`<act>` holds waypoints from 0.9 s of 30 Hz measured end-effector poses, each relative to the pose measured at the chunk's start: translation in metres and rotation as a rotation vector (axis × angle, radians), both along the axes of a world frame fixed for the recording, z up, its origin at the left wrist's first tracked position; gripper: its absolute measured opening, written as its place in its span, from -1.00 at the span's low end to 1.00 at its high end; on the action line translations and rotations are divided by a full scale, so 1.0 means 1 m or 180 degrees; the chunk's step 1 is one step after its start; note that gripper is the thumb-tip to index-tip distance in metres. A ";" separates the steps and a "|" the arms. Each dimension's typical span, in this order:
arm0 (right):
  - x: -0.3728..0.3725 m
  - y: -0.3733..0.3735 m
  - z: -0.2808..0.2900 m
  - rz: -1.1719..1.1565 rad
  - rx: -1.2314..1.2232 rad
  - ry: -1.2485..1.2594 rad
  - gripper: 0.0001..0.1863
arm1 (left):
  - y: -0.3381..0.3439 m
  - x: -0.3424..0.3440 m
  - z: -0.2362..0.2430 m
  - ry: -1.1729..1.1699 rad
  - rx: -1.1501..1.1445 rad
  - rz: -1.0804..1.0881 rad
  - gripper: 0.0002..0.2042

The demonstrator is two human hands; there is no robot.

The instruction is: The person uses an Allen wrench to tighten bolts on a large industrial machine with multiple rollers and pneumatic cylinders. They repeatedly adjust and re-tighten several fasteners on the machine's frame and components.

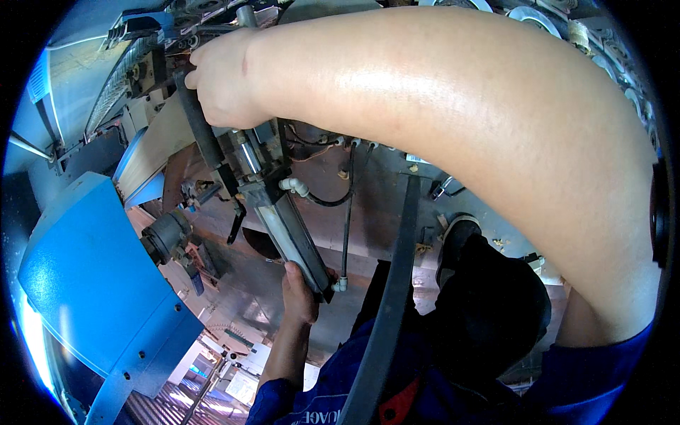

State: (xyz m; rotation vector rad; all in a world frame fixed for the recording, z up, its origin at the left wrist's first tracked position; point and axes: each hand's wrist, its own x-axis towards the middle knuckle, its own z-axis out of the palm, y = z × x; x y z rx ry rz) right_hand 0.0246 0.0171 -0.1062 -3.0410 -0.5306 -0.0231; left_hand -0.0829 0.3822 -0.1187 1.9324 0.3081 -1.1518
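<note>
A pneumatic cylinder (283,227) with a silvery barrel and dark end blocks hangs at a slant left of the middle. Around its lower end curl the fingers of my left hand (301,294), the thumb along the barrel. My right arm reaches across the top of the view, and my right hand (225,85) is closed beside the upper end of a dark rod (200,127). The hand's back hides what its fingers hold. A polished piston rod (249,152) shows below that wrist. White elbow fittings (294,186) join a black air hose (346,244) to the cylinder.
A large blue machine cover (99,269) stands at the left, with a grey round motor-like part (166,235) beside it. A dark flat bar (393,297) runs up in front of my body. My shoe (460,234) is on the floor at the right.
</note>
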 end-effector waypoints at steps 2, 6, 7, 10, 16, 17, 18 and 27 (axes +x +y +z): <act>-0.011 -0.012 0.002 -0.0178 -0.0038 0.0016 -0.82 | -0.006 0.005 -0.005 0.0048 -0.0036 -0.0135 -0.13; -0.001 0.000 -0.003 -0.0027 -0.0024 -0.0067 -0.83 | 0.006 0.001 -0.001 0.0006 0.0054 -0.0123 -0.18; 0.001 0.000 -0.003 -0.0027 0.0017 -0.0056 -0.83 | 0.006 0.001 -0.001 0.0004 0.0052 -0.0115 -0.18; 0.001 -0.001 -0.002 -0.0052 0.0080 0.0013 -0.83 | 0.004 0.001 -0.002 0.0002 0.0031 -0.0100 -0.19; 0.008 0.007 -0.005 -0.0216 0.0187 0.0064 -0.81 | 0.004 -0.002 0.001 -0.0001 0.0053 0.0010 -0.19; 0.011 0.010 -0.005 -0.0142 0.0160 0.0071 -0.80 | 0.006 -0.004 0.002 -0.0024 0.0063 0.0057 -0.19; 0.008 0.006 -0.005 -0.0151 0.0098 0.0105 -0.80 | 0.004 -0.002 0.000 -0.0019 0.0038 0.0023 -0.19; -0.001 0.000 0.004 -0.0348 0.0374 0.0376 -0.77 | 0.001 0.001 0.001 0.0020 0.0058 -0.0039 -0.20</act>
